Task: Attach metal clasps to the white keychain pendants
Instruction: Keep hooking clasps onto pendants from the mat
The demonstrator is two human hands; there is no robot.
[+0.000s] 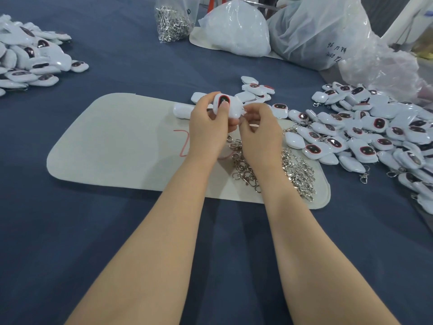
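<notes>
At the middle of the view the left hand [206, 127] grips a white pendant [230, 109], held just above the far edge of a pale grey mat [117, 141]. Its fingers [203, 102] are curled round the pendant's 9 o'clock side and the thumb presses on the dark, red-rimmed face. The right hand [257, 130] meets it from 3 o'clock. Its fingers [255, 111] are narrow, pinched together at the pendant's 3 o'clock edge, where a small glint of metal shows; what exactly sits between them is too small to tell. The mat lies on a dark blue bench [117, 242] and bears a red mark [182, 141] beside the left wrist. The loose clasps [297, 170] lie tangled on the mat at 5 o'clock from the hands, some of them between the 2 wrists. A large heap of pendants [375, 137] spreads over the bench from 3 to 4 o'clock, several with clasps already on. A second heap [30, 59] lies well apart at 10 o'clock. At 12 o'clock stands a clear bag [173, 22] full of metal clasps, with white plastic bags [236, 29] just beside it toward 1 o'clock.
</notes>
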